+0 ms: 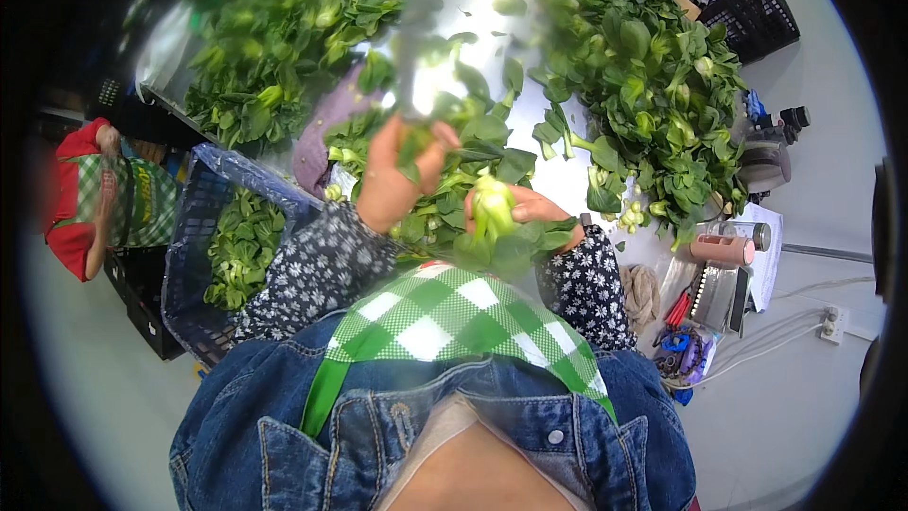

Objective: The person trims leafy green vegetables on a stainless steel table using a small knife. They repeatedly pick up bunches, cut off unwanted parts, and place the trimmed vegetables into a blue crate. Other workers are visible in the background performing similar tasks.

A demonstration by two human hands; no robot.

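Note:
A head of green bok choy (491, 207) is in my right hand (540, 207), its pale base up and its leaves hanging down over the apron. Slightly higher and to the left, my left hand (397, 174) has its fingers curled around a loose green leaf (410, 150); blur hides the exact grip. Under and beyond both hands, loose bok choy leaves (489, 129) are strewn over the shiny metal table (560, 181). A purple cloth (319, 138) lies left of my left hand.
Large bok choy piles stand at the right (638, 78) and far left (248, 64). A blue crate (186, 284) containing bok choy is by my left elbow. Another person (92, 199) works at far left. A pink bottle (723, 248) and a beige cloth (640, 294) are at right.

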